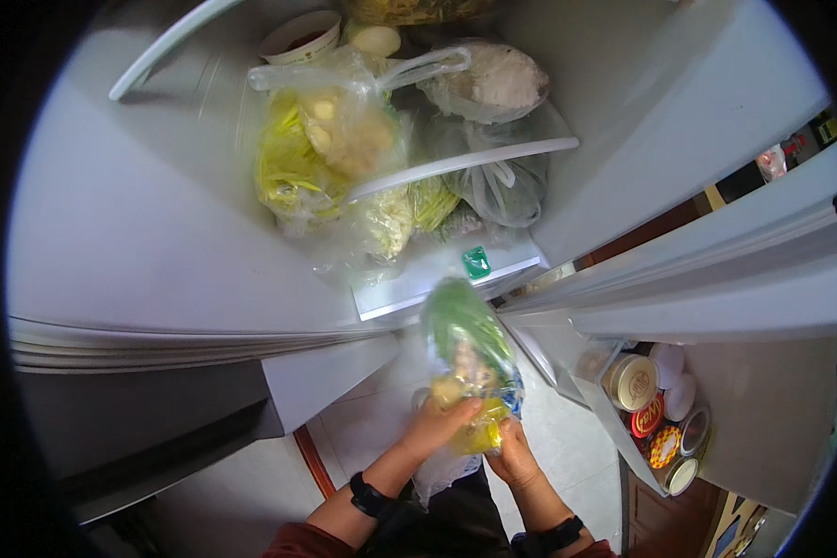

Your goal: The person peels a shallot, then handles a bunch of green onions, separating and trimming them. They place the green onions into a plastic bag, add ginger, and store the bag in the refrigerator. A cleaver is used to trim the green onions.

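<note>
Both my hands grip a clear plastic bag of vegetables (466,328) in front of an open refrigerator. Leafy green produce fills its far end, and pale and yellow pieces show nearer my fingers. My left hand (438,427) holds the bag's left side, thumb across the top. On the right edge, my right hand (512,450) pinches the plastic by the yellow part. Beyond the bag, the fridge's lower shelf (387,289) carries a small green packet (476,263). Farther in are a plastic bag of yellow-green vegetables (286,150) and a knotted clear bag (495,188).
A white shelf edge (467,160) crosses the compartment. Behind it are a bowl (301,38), an egg-like white item (376,42) and a wrapped pale lump (506,80). At right, the open door's bin (624,432) holds several lidded jars (631,381). Pale floor tiles (565,453) lie below.
</note>
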Tool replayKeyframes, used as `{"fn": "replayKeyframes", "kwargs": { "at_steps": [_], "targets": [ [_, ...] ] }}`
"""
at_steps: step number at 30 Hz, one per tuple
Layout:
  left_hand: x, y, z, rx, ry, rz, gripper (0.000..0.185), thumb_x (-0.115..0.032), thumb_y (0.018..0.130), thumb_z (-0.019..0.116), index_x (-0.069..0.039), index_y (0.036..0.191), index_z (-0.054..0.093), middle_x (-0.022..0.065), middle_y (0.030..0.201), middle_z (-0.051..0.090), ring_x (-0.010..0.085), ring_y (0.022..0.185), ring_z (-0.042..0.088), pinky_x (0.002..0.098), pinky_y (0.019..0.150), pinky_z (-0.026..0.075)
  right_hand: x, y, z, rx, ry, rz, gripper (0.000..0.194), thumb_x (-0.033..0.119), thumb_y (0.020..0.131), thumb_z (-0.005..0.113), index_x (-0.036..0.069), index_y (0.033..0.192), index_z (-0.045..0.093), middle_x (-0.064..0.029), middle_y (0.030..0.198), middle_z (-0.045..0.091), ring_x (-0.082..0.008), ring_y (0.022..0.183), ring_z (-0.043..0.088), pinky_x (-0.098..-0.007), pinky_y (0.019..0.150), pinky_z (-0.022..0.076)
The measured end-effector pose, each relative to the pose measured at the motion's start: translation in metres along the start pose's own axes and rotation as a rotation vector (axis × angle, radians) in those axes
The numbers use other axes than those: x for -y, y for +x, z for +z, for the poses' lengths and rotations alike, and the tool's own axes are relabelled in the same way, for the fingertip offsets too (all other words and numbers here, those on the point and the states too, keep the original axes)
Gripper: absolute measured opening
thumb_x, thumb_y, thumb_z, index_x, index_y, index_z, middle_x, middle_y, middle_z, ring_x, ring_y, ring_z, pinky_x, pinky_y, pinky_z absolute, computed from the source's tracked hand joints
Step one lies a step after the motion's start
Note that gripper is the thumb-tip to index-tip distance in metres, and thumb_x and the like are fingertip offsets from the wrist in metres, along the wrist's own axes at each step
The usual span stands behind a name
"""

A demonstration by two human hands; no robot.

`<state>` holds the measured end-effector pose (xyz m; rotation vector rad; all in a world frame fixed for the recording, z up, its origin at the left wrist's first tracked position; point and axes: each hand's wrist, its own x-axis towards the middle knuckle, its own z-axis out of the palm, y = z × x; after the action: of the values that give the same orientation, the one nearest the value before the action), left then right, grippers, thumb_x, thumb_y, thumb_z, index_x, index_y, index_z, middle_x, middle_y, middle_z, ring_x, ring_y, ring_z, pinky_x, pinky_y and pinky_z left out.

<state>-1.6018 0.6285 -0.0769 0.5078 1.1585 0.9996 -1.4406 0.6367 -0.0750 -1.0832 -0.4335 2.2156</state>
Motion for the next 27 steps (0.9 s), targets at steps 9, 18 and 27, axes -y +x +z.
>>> {"fn": "replayKeyframes", "kwargs": {
  "at_steps": [9,18,27],
  "targets": [
    [-0.08,0.11,-0.039,-0.526,0.751,0.752,0.043,-0.01,0.088,0.054,0.0,0.129,0.045,0.0218,0.135,0.041,0.0348,0.122,0.045,0.038,0.1,0.038,-0.008,-0.017,-0.066,-0.198,0.318,0.175,0.055,0.028,0.075,0.057,-0.001,0.121,0.05,-0.0167,0.111,0.06,-0.0314,0.1,0.058,-0.0434,0.09,0.0468],
    [-0.128,0.236,-0.066,-0.965,1.04,0.536,0.06,-0.007,0.083,0.051,-0.003,0.139,0.03,0.0223,0.138,0.039,0.0375,0.127,0.038,0.0399,0.105,0.031,-0.013,-0.055,-0.116,-0.295,0.163,0.23,0.061,0.023,0.071,0.062,-0.002,0.125,0.046,-0.0146,0.113,0.059,-0.0297,0.102,0.057,-0.0415,0.09,0.046],
    [-0.144,0.155,-0.066,-0.667,-0.303,0.568,0.049,-0.006,0.091,0.048,-0.002,0.138,0.034,0.0127,0.134,0.044,0.0229,0.115,0.051,0.0333,0.091,0.044,0.061,0.051,-0.02,-0.005,-0.02,-0.075,0.064,0.009,0.073,0.064,-0.001,0.131,0.04,-0.0133,0.119,0.055,-0.0248,0.106,0.057,-0.0378,0.089,0.0481]
  ]
}}
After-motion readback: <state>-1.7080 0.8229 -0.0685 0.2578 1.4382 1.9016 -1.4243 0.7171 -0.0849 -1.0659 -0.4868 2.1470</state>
